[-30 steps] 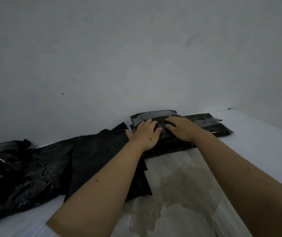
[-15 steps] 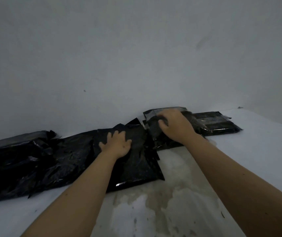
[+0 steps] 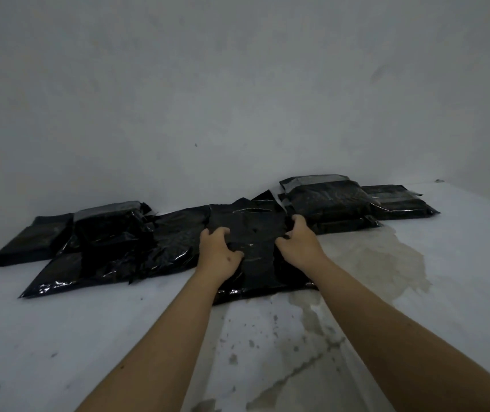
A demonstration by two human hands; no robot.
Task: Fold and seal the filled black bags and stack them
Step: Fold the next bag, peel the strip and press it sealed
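Head view: both hands, left hand [image 3: 219, 254] and right hand [image 3: 299, 244], grip an unlabelled black bag [image 3: 254, 248].

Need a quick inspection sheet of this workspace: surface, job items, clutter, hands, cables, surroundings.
Surface: white table, stained and speckled patch at centre right.
Job's things: middle bag lying flat; sealed stack at right by the wall; loose bags piled at left.
Clutter: nothing seen.
Hands: left hand and right hand each grip a side of the middle bag.
Cables: nothing seen.
Surroundings: bare grey wall.
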